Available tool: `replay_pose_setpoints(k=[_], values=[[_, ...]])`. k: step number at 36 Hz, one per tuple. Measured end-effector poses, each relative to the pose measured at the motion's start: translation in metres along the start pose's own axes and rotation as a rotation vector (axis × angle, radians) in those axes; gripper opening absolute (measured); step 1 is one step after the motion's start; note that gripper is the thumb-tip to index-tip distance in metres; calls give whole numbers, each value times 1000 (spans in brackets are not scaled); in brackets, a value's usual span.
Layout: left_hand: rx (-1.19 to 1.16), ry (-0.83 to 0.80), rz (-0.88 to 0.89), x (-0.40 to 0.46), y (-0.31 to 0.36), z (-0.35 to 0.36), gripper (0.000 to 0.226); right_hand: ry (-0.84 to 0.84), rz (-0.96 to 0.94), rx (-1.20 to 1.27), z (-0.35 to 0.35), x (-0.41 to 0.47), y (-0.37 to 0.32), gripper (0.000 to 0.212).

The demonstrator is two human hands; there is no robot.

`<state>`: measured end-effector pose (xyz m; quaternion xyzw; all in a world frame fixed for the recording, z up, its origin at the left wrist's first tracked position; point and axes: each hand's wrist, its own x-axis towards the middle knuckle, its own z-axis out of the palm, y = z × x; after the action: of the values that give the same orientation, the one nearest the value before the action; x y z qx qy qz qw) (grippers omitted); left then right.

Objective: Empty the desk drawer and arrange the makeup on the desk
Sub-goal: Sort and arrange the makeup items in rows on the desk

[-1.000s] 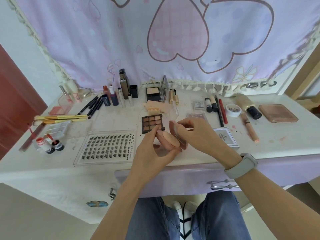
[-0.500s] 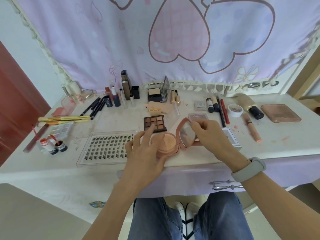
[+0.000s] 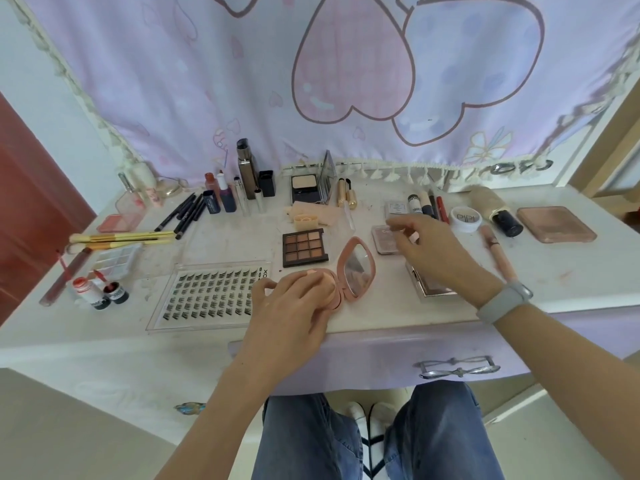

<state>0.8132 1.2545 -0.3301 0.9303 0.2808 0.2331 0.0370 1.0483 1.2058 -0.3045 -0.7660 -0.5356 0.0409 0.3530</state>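
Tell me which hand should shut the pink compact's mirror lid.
Right. The right hand hovers free just beyond the raised mirror lid, while the left hand already rests on the pink compact, steadying its base.

Bare forearms; grey wristband on right wrist; blue jeans.
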Motion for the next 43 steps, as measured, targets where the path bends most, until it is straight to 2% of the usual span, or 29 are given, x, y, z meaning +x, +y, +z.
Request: replay_pose_setpoints(k=[3, 5, 10, 15, 19, 21, 24, 29, 33, 36, 39, 41, 43], values=[[-4, -32, -20, 0, -1, -2, 37, -162, -67, -351, 1, 16, 22, 45], [-15, -50, -41, -1, -3, -3, 37, -246, -100, -487, 3, 21, 30, 51], [-13, -44, -59, -2, -5, -4, 36, -379, -110, -494, 9, 28, 32, 57], [-74, -56, -93, -4, -6, -2, 35, -365, -136, -500, 9, 29, 27, 51], [-162, 24, -141, -2, -4, -1, 34, -376, -156, -459, 7, 30, 28, 57], [-198, 82, -169, 0, -4, -3, 33, -325, -167, -341, 5, 29, 30, 61], [-307, 163, -221, 9, -5, -12, 32, -184, -112, 34, -3, 29, 30, 58], [-558, 282, -252, 34, 6, -31, 28, 84, -34, 592, -24, 33, 8, 26], [-801, 218, -329, 59, 21, -42, 23, 96, 91, 1079, -38, 24, -15, 12], [-954, 108, -360, 74, 32, -46, 34, 45, 59, 1139, -43, 13, -27, 11], [-1127, -1, -388, 84, 41, -49, 71, 3, -14, 1085, -43, 1, -36, 28], [-1214, -6, -378, 87, 45, -50, 64, -33, -51, 1061, -41, -5, -39, 31], [-1252, 16, -353, 85, 45, -50, 41, -69, -68, 1022, -40, -10, -37, 32]])
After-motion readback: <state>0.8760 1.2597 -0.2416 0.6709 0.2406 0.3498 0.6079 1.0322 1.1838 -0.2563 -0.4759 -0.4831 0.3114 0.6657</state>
